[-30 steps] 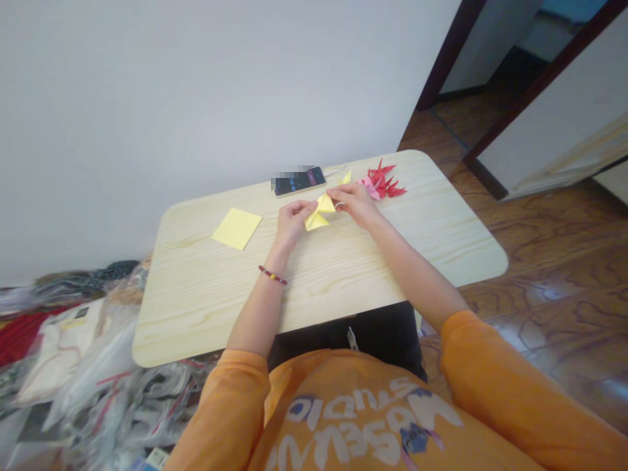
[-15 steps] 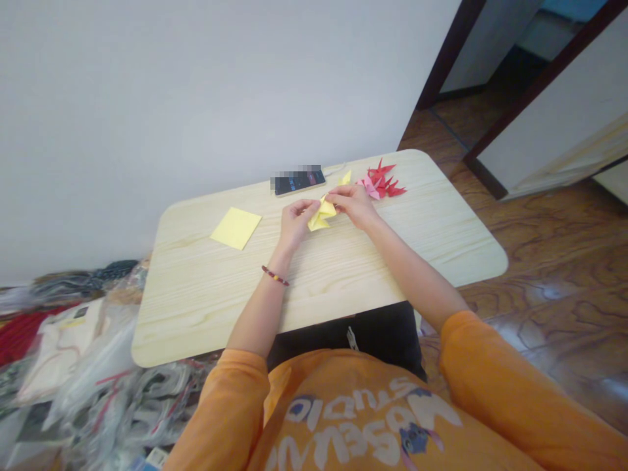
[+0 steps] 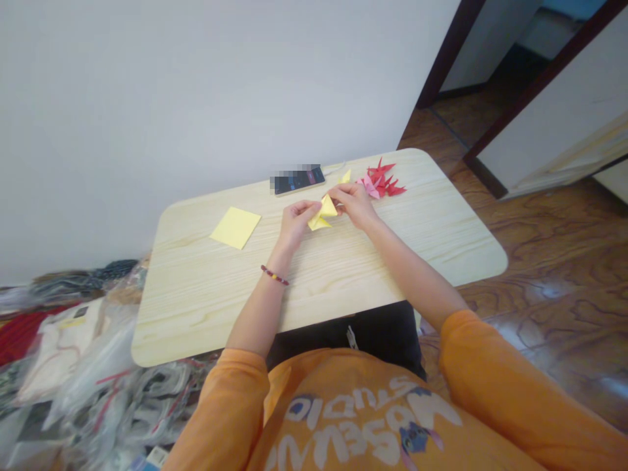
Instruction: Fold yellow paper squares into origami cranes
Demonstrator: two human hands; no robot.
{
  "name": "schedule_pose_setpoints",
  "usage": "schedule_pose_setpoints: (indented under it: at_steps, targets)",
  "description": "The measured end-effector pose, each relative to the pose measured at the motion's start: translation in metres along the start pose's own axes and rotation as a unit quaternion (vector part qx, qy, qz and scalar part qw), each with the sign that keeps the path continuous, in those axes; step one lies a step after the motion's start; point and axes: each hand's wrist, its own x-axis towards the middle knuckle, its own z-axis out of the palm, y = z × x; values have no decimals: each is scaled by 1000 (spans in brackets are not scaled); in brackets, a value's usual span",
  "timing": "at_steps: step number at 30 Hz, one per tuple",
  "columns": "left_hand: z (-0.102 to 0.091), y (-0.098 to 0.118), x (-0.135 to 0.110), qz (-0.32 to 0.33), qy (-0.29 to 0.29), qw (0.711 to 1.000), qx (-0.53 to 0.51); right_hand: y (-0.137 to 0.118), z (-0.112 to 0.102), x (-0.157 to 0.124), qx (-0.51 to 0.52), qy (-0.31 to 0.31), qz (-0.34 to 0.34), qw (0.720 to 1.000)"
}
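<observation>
two bare hands meet over a folded piece of pale yellow paper, held near the far edge of a light pine table top with rounded corners. the left hand is curled, its thumb and fingertips pinching the paper's left side. the right hand is also closed in a pinch, gripping the paper from the right. i cannot tell whether the paper touches the table or is lifted just clear of it.

the paper looks very light and thin, crisp along its creases but soft at the pointed flaps, so it would likely slide, bend or crumple under a heavy grip. the thick, layered middle seems the steadiest place to take hold, with light fingertip pressure rather than a squeeze on the thin points.

a flat yellow paper square lies to the left of the hands, well apart from them. just beyond the right hand sit a pink folded paper crane and several red folded paper cranes, touching one another. a black smartphone, partly blurred, lies flat beyond the left hand. a beaded bracelet circles the left wrist, and an orange sleeve covers the left upper arm.
</observation>
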Motion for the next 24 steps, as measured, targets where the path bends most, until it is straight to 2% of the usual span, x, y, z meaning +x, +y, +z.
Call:
schedule_pose_setpoints:
  at_steps: [11, 24]
  targets:
    - [3, 0, 0, 33, 37, 999, 14, 0, 0, 1, 16, -9, 5, 1000]
    - [3, 0, 0, 37, 28, 998, 35, 0, -2, 0, -94, -16, -51, 994]
